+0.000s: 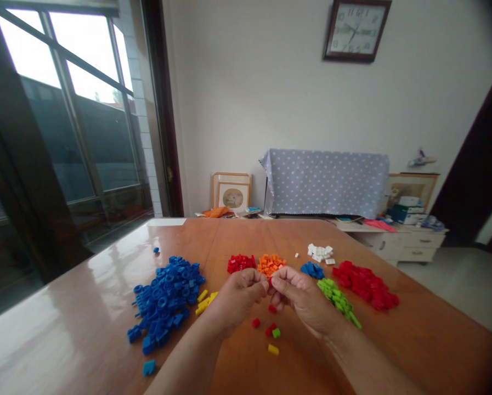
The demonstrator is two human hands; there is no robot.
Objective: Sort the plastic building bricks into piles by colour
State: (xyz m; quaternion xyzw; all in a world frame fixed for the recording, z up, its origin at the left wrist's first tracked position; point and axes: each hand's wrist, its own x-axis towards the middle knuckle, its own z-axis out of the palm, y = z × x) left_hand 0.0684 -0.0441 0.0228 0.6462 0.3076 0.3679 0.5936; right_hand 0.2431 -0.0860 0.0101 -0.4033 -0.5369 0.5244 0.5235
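My left hand and my right hand meet above the middle of the table, fingertips pinched close together. Between them a small red piece shows, held by the fingertips of both hands. Just beyond lie a pile of small red bricks and a pile of orange bricks. Below the hands are loose red pieces, a green piece and a yellow piece. Yellow bricks lie beside my left wrist, partly hidden by it.
A large blue pile spreads over the left of the brown table. At the right are green bricks, a red pile, a small blue pile and white pieces. A turquoise piece lies near the front left.
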